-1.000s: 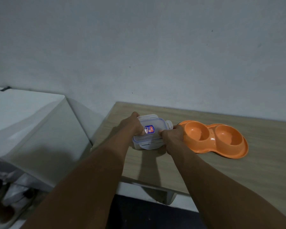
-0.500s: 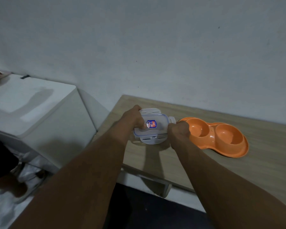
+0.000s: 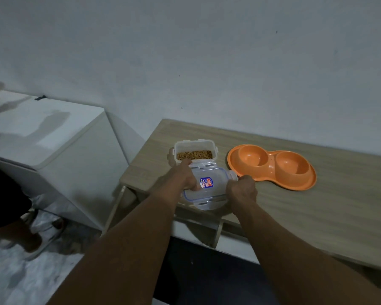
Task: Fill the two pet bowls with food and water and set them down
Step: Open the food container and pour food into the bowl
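Both hands hold the clear lid (image 3: 209, 188), off its tub: left hand (image 3: 185, 176) grips the left edge, right hand (image 3: 242, 190) pinches the right clasp. Lid sits flat-ish, just above the table's (image 3: 317, 205) near edge, long axis left to right.

Food tub (image 3: 194, 150) stands open behind the lid, brown kibble (image 3: 194, 154) showing.

Orange double bowl (image 3: 271, 167) lies on the table just right of the tub, long axis left to right, angled slightly toward the near right. Both wells look empty.

Judgement: early. Lid off only; food, water and setting down all remain.
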{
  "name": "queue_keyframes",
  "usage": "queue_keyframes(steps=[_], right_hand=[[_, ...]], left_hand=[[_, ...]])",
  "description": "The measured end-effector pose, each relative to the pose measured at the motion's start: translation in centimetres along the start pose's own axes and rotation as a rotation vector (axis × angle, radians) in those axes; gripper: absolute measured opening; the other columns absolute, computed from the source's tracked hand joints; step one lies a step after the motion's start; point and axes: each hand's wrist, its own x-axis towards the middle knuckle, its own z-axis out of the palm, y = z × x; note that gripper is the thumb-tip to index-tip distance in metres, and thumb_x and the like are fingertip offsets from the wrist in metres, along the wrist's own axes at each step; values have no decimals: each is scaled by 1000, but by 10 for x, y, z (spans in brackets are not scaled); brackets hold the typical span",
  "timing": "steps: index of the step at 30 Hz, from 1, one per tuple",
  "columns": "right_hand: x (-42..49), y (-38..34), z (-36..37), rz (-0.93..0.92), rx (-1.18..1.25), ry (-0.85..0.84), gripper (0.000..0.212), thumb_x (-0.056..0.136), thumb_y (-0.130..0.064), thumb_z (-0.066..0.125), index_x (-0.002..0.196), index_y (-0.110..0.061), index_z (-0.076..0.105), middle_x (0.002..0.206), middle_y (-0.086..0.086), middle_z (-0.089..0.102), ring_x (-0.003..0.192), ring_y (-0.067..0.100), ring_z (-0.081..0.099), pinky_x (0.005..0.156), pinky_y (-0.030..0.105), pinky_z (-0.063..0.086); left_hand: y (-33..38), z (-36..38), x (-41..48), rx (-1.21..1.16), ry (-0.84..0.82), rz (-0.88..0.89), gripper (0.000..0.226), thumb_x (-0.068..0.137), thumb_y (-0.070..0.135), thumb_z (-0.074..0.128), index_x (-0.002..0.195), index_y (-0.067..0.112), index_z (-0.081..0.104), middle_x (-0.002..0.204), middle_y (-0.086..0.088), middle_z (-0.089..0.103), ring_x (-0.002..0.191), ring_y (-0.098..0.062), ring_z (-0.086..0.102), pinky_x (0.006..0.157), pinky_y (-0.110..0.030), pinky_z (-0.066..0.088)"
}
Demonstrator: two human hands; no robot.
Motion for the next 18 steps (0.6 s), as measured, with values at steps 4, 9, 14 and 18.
queue_keyframes(steps=[4, 9, 14, 18], right_hand=[[-3, 15, -3, 31, -12, 16, 33, 89, -23, 60, 119, -8, 57, 121, 19, 62, 113, 39, 58, 98, 48, 49], [0, 21, -2, 42, -71, -4, 35, 89, -27, 62, 117, -7, 60, 119, 20, 63, 110, 39, 60, 96, 48, 51], [16, 16, 3, 19, -136, -20, 36, 90, -30, 62, 116, -5, 62, 118, 20, 64, 110, 39, 60, 95, 45, 51], [29, 11, 11, -15, -173, -55, 34, 90, -27, 61, 114, -4, 62, 116, 19, 65, 108, 37, 61, 92, 44, 51]], left_hand=[[-9, 15, -4, -34, 85, 5, 98, 69, 19, 85, 146, 21, 25, 135, -14, 51, 120, -32, 53, 93, -42, 52], [-12, 25, -6, -41, 100, -113, 106, 72, 31, 84, 148, 2, 17, 142, -16, 42, 129, -30, 46, 99, -35, 44], [-14, 29, 5, -20, 204, -90, 84, 68, 38, 85, 135, 10, 41, 131, -10, 53, 120, -26, 54, 89, -33, 47], [-15, 30, 15, -4, 257, -105, 75, 69, 38, 83, 129, 11, 47, 127, -8, 56, 118, -26, 55, 92, -35, 46]])
